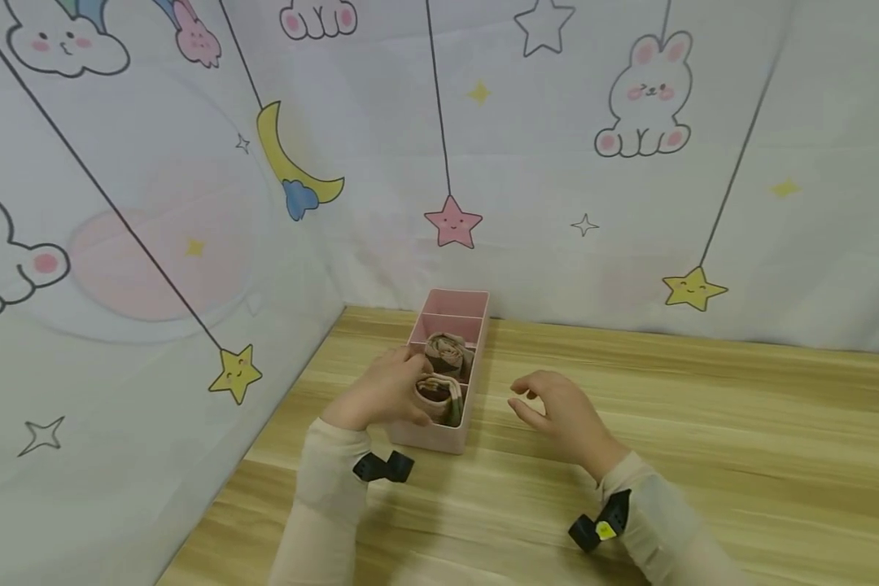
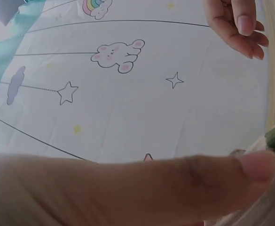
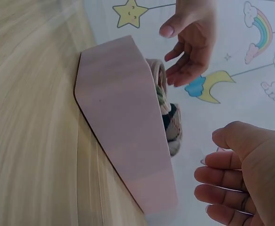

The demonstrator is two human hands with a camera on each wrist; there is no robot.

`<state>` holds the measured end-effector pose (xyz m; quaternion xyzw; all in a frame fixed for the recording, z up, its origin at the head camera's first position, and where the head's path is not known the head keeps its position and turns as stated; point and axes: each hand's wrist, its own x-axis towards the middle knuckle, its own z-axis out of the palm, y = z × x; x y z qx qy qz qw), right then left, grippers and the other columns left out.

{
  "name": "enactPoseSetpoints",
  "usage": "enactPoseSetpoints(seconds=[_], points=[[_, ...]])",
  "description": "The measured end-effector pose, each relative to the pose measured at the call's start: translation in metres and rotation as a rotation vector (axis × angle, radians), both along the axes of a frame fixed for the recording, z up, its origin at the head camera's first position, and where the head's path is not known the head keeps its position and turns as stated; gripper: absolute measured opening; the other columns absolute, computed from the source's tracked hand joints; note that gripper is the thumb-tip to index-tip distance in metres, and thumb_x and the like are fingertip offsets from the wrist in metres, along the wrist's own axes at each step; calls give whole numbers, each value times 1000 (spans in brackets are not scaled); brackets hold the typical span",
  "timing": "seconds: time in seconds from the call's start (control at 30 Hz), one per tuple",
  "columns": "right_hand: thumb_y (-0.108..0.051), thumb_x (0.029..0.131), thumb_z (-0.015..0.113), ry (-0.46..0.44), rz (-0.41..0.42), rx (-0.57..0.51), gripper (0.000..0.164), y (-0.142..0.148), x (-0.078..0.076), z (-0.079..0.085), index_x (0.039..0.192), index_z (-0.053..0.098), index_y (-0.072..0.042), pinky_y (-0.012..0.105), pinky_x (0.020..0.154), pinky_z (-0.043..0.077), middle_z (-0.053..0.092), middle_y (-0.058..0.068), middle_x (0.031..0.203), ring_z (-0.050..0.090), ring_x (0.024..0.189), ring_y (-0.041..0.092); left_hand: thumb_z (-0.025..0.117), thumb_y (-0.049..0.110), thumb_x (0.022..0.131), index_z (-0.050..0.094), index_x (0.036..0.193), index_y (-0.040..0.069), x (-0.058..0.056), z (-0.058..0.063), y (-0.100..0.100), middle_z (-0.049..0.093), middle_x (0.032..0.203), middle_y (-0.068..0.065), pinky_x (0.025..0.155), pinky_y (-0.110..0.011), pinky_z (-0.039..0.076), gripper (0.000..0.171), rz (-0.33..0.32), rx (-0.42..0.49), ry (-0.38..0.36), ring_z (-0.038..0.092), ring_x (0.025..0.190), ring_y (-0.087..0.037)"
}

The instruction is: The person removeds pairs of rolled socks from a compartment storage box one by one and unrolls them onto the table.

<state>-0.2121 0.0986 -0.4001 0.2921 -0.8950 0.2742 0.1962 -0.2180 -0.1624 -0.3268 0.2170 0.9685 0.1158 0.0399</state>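
Observation:
A pink divided storage box (image 1: 476, 358) stands on the table, its near compartments holding two rolled fabric bundles. The nearer roll (image 1: 454, 399) is beige and brown with a green patch; behind it lies a second roll (image 1: 448, 352) with dark patches. At the box's left side, my left hand (image 1: 384, 391) reaches over the rim, thumb and fingers spread loosely about the nearer roll. From the right wrist view, the left hand (image 3: 196, 40) has bent, relaxed fingers close to that roll; contact is unclear. My right hand (image 1: 567, 419) hovers right of the box, fingers loosely bent, holding nothing.
The wood-grain table (image 1: 674, 423) extends to the right and front of the box. A white cloth backdrop (image 1: 542, 268) with cartoon prints rises behind the box and along the left side. The box's far compartment (image 1: 457, 303) lies close to the backdrop.

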Motion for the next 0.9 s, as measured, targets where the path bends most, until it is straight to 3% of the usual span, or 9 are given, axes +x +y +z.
enactPoseSetpoints(seconds=[0.17, 0.37, 0.7, 0.9], points=[[-23, 89, 68, -18, 41, -1, 25, -20, -6, 5, 104, 68, -4, 39, 79, 53, 70, 9, 101, 65, 88, 23, 88, 26, 66, 56, 118, 4, -9, -5, -13, 55, 119, -12, 103, -49, 35, 64, 49, -7, -57, 47, 116, -32], [-28, 88, 68, -60, 71, 38, 30, -45, -12, 9, 107, 67, -4, 41, 83, 52, 69, 9, 102, 63, 93, 23, 87, 29, 66, 57, 120, 3, -16, -15, -25, 55, 121, -14, 106, -51, 34, 68, 86, -51, -75, 47, 119, -34], [-35, 85, 72, -151, 68, 115, 43, -76, -16, 18, 114, 64, -5, 41, 90, 51, 67, 9, 109, 62, 103, 28, 86, 32, 67, 59, 119, -1, -17, -21, -31, 56, 119, -14, 103, -52, 37, 68, 84, -82, -91, 48, 116, -35], [-44, 82, 72, -136, 28, 214, 54, -88, -20, 20, 119, 63, -6, 42, 96, 49, 66, 10, 115, 61, 109, 30, 86, 32, 68, 59, 119, 0, -19, -20, -32, 57, 118, -12, 104, -51, 36, 67, 79, -71, -96, 48, 116, -33]])
